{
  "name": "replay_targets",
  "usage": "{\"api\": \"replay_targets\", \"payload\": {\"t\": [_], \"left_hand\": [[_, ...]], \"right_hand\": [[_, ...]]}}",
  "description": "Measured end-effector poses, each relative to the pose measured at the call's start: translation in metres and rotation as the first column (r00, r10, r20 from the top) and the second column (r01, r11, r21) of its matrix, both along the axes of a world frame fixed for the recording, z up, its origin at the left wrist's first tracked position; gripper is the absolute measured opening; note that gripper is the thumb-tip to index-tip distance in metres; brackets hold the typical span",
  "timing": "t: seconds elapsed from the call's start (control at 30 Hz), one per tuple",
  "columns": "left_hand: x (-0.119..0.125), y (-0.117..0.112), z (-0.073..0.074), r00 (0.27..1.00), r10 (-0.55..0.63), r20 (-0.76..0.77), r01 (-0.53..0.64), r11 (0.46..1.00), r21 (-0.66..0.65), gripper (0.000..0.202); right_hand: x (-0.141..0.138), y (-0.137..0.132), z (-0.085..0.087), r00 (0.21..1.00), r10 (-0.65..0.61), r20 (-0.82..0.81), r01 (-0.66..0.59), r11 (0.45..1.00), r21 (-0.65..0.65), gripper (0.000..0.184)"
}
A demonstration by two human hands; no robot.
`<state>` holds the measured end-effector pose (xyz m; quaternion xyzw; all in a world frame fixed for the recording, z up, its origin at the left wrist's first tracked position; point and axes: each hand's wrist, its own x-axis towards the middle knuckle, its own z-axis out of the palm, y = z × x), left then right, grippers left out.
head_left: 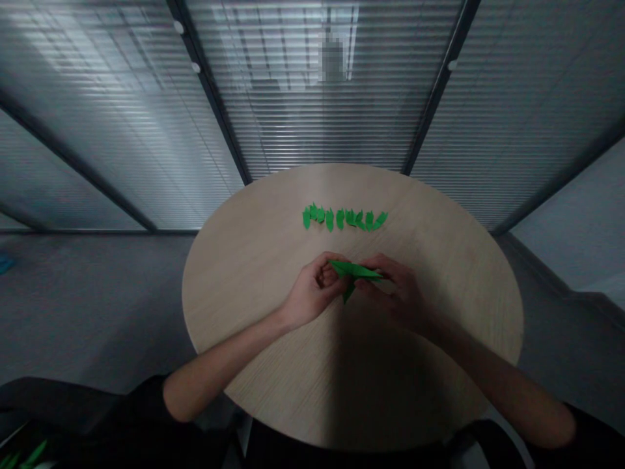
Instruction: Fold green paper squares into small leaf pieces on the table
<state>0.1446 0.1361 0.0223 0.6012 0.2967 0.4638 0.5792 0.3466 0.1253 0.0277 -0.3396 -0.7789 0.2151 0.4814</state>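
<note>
Between my two hands, a folded piece of green paper (359, 270) is held above the middle of the round table. It has pointed ends, with one green tip sticking down between the hands. My left hand (317, 286) pinches its left part between thumb and fingers. On the other side, my right hand (398, 290) grips the right part, thumb below and fingers above. Farther back on the table lies a row of several small green leaf-like paper pieces (340, 217), some of them touching or overlapping.
The round wooden table (244, 273) carries my shadow on its near right half. Behind it stand glass panels with blinds (327, 130) in dark frames. At the lower left, more green pieces (32, 454) show beside a dark chair or bag. A blue item (6, 263) lies on the floor.
</note>
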Motion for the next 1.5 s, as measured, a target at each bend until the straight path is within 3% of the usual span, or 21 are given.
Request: {"api": "replay_targets", "payload": {"t": [0.17, 0.37, 0.53, 0.73, 0.9, 1.03, 1.23, 1.4, 1.5], "left_hand": [[-0.0026, -0.0034, -0.0004, 0.993, 0.035, -0.116, -0.033, 0.999, 0.020, 0.035], [-0.0045, -0.0043, -0.0014, 0.968, 0.134, -0.213, -0.107, 0.985, 0.133, 0.026], [-0.0046, -0.0051, 0.0029, 0.973, 0.135, -0.186, -0.120, 0.989, 0.089, 0.023], [-0.0046, -0.0042, 0.0060, 0.998, 0.039, -0.055, -0.041, 0.999, -0.034, 0.023], [-0.0032, -0.0060, 0.0062, 0.999, 0.042, -0.013, -0.043, 0.999, -0.013, 0.023], [-0.0017, -0.0077, 0.0053, 0.999, 0.046, 0.002, -0.046, 0.999, 0.020, 0.019], [-0.0019, -0.0084, 0.0073, 0.998, 0.057, -0.002, -0.057, 0.998, 0.039, 0.024], [-0.0030, -0.0081, 0.0047, 0.992, 0.104, -0.075, -0.096, 0.990, 0.104, 0.018], [-0.0036, -0.0076, 0.0016, 0.972, 0.183, -0.145, -0.147, 0.962, 0.229, 0.026]], "right_hand": [[-0.0010, -0.0003, 0.0009, 1.000, 0.010, 0.008, -0.010, 0.999, -0.034, 0.005], [0.0002, -0.0010, 0.0019, 0.999, 0.034, 0.025, -0.033, 0.999, -0.029, 0.004], [0.0008, -0.0019, 0.0012, 0.999, 0.034, 0.039, -0.034, 0.999, 0.000, 0.019], [0.0042, -0.0022, 0.0032, 0.999, 0.037, 0.008, -0.036, 0.996, -0.079, 0.025], [0.0059, -0.0011, 0.0026, 0.990, 0.136, -0.021, -0.138, 0.985, -0.103, 0.039], [0.0003, -0.0013, -0.0015, 0.995, 0.097, -0.012, -0.098, 0.986, -0.133, 0.052], [-0.0030, -0.0010, -0.0042, 1.000, 0.016, -0.020, -0.019, 0.989, -0.147, 0.026], [-0.0010, -0.0001, -0.0030, 0.999, -0.023, 0.031, 0.024, 0.999, -0.031, 0.017], [-0.0008, -0.0005, -0.0047, 0.994, -0.063, 0.092, 0.056, 0.995, 0.082, 0.019]]}}
